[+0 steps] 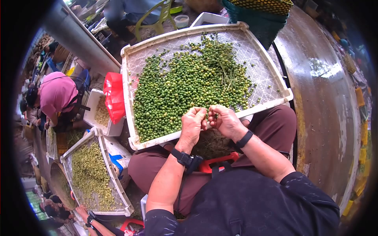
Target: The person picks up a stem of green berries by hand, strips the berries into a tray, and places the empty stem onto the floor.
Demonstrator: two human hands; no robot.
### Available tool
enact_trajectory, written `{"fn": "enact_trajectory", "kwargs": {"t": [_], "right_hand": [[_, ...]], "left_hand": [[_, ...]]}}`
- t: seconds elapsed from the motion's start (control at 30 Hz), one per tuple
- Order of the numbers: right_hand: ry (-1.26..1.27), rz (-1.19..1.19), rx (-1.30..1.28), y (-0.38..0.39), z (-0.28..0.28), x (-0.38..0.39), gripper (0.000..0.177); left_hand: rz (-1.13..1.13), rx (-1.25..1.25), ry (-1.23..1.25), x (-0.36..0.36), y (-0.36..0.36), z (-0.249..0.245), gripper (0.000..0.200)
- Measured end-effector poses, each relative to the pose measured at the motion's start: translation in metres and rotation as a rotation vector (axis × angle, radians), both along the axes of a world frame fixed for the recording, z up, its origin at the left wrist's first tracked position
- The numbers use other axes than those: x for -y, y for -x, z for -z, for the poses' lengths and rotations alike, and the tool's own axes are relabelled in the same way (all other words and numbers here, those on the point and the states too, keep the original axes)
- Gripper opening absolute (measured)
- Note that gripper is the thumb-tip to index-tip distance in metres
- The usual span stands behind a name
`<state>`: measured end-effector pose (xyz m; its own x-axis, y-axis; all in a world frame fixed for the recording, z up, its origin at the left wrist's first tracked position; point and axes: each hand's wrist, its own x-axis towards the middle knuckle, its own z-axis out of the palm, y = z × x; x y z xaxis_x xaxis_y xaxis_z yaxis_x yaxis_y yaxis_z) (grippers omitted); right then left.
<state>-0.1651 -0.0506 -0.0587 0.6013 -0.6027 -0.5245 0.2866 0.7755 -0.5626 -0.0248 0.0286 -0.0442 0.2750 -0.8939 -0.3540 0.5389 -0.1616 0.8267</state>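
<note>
A white mesh tray (pixel 269 76) lies tilted across my lap, heaped with small round green berries (pixel 177 92). Thin green stems (pixel 228 72) are tangled among them on the right side. My left hand (pixel 193 122) is closed in a pinch over the tray's front rim. Close beside it, my right hand (pixel 227 121) also has its fingers curled and pinched. The fingertips nearly meet, and something small and greenish seems to be between them, too small to make out.
To the left is a second tray (pixel 101 143) of paler berries, with another person's hand (pixel 82 213) near its lower edge. A red plastic bag (pixel 113 96) and white box (pixel 91 105) stand beside my tray. A person in pink (pixel 59 92) bends farther left. Stacked baskets (pixel 256 19) stand behind.
</note>
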Motion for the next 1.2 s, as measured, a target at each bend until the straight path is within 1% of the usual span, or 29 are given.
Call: {"fn": "enact_trajectory", "kwargs": {"t": [0.1, 0.13, 0.23, 0.27, 0.33, 0.57, 0.6, 0.7, 0.73, 0.83, 0.87, 0.9, 0.97, 1.0, 1.07, 1.1, 1.13, 1.17, 1.2], "right_hand": [[-0.014, -0.105, 0.101, 0.003, -0.009, -0.003, 0.012], [-0.038, -0.139, 0.107, 0.003, -0.010, -0.004, 0.017], [0.011, -0.201, 0.072, -0.001, -0.014, -0.008, 0.021], [0.076, -0.204, 0.053, -0.002, -0.010, -0.009, 0.024], [0.105, -0.191, 0.015, -0.002, -0.015, -0.010, 0.022], [0.229, -0.231, -0.006, 0.005, -0.020, -0.012, 0.021], [0.232, -0.240, -0.006, 0.006, -0.021, -0.012, 0.021], [0.175, -0.257, 0.004, 0.010, -0.022, -0.013, 0.020], [0.145, -0.261, 0.008, 0.011, -0.023, -0.013, 0.019], [0.067, -0.244, 0.091, 0.012, -0.028, -0.016, 0.018], [0.028, -0.230, 0.091, 0.014, -0.032, -0.015, 0.017], [0.067, -0.203, 0.060, 0.015, -0.033, -0.012, 0.017], [0.145, -0.152, 0.002, 0.017, -0.036, 0.000, 0.019], [0.154, -0.134, -0.054, 0.019, -0.038, 0.014, 0.019], [0.218, 0.010, -0.131, 0.016, -0.038, 0.043, 0.015], [0.292, -0.028, -0.061, 0.018, -0.029, 0.066, 0.014], [0.409, -0.116, 0.061, 0.020, 0.001, 0.096, 0.013], [0.251, -0.022, -0.091, 0.012, -0.022, 0.099, 0.017], [0.252, -0.087, -0.161, 0.013, -0.021, 0.109, 0.020]], "left_hand": [[-0.080, -0.051, 0.048, 0.000, -0.008, 0.000, 0.013], [-0.080, -0.023, 0.042, 0.001, -0.007, -0.002, 0.013], [-0.082, 0.064, 0.030, 0.001, -0.001, -0.004, 0.013], [-0.082, 0.093, 0.029, 0.001, 0.001, -0.003, 0.014], [-0.075, 0.120, 0.039, 0.000, 0.004, -0.005, 0.015], [-0.022, -0.068, 0.037, -0.006, 0.004, -0.005, 0.016], [-0.014, -0.039, 0.029, -0.006, 0.004, -0.006, 0.016], [-0.010, 0.279, 0.062, -0.005, 0.007, -0.006, 0.016], [0.004, 0.467, 0.070, -0.006, 0.007, -0.011, 0.016], [-0.025, 0.580, 0.090, -0.003, 0.012, -0.001, 0.018], [-0.017, 0.432, 0.079, -0.006, 0.016, 0.000, 0.020], [0.006, 0.472, 0.062, -0.007, 0.017, -0.003, 0.020], [0.047, 0.555, 0.025, -0.011, 0.017, -0.007, 0.021], [0.062, 0.516, 0.023, -0.013, 0.020, -0.009, 0.022], [0.061, 0.528, 0.041, -0.016, 0.020, 0.000, 0.021], [0.044, 0.532, 0.036, -0.016, 0.022, 0.004, 0.021], [0.032, 0.497, -0.015, -0.015, 0.021, 0.000, 0.021], [0.001, 0.472, -0.029, -0.013, 0.018, 0.002, 0.021], [-0.052, 0.434, -0.053, -0.010, 0.015, 0.000, 0.021]]}}
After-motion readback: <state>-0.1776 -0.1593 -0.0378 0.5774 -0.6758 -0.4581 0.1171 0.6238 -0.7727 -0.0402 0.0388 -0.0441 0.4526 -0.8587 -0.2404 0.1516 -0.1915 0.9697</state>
